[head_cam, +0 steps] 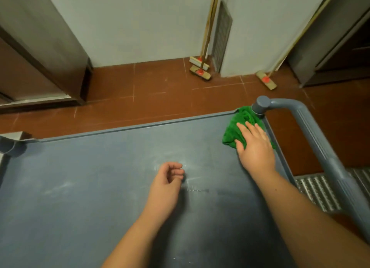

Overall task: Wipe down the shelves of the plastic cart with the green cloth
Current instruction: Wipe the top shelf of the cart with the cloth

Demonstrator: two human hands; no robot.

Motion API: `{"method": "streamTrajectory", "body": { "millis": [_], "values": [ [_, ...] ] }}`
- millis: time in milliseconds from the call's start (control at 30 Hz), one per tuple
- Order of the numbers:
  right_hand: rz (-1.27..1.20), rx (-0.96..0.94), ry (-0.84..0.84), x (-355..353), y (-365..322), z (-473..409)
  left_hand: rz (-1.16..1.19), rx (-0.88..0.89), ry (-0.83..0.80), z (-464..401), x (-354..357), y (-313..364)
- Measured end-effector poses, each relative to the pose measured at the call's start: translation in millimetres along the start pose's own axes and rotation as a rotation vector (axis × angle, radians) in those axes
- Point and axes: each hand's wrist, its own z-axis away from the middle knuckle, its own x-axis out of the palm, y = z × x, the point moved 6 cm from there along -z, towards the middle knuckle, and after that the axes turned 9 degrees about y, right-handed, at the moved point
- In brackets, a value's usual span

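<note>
- Grey plastic fills the view: the cart's top shelf (100,177) spreads wide below the camera, a low raised rim running along its far edge.
- Up at two o'clock the green cloth (238,127) sits bunched into the far right corner, touching the round grey post (260,105) where the handle (320,145) joins the cart.
- Right hand (256,147) is flat on that cloth, palm down, fingers spread and pointing toward eleven o'clock — pressing it onto the shelf, not gripping it.
- Part of the cloth pokes out beyond the fingertips and to the left of the hand.
- Left hand (168,181) hovers or rests near the shelf's middle, fingers loosely curled inward, holding nothing — whether it touches the surface, I cannot tell.
- The two hands are well apart, the left lower and nearer the camera.
- Pale smears and scuffs mark the shelf just beside the left hand.
- Beyond the rim, red-brown floor tiles (156,83).
- At twelve o'clock, two brooms (200,69) lean against the pale wall; a third broom (266,80) stands at one o'clock.
- A perforated metal grating (318,191) lies on the floor at four o'clock, under the handle.
</note>
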Motion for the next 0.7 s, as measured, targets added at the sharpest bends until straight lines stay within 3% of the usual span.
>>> {"method": "streamTrajectory", "body": {
  "millis": [133, 233, 600, 700],
  "values": [
    [-0.015, 0.077, 0.092, -3, 7, 4, -0.034, -0.001, 0.054, 3, -39, -5],
    [-0.065, 0.181, 0.143, 7, -26, 11, -0.019, -0.018, 0.138, -1, -95, -16],
    [-0.177, -0.185, -0.059, 112, -380, 132, 0.070, -0.056, 0.356, -7, -327, -66],
    [-0.150, -0.242, -0.115, 131, -451, 163, -0.171, -0.040, 0.377, -8, -386, -85]
  ]
}}
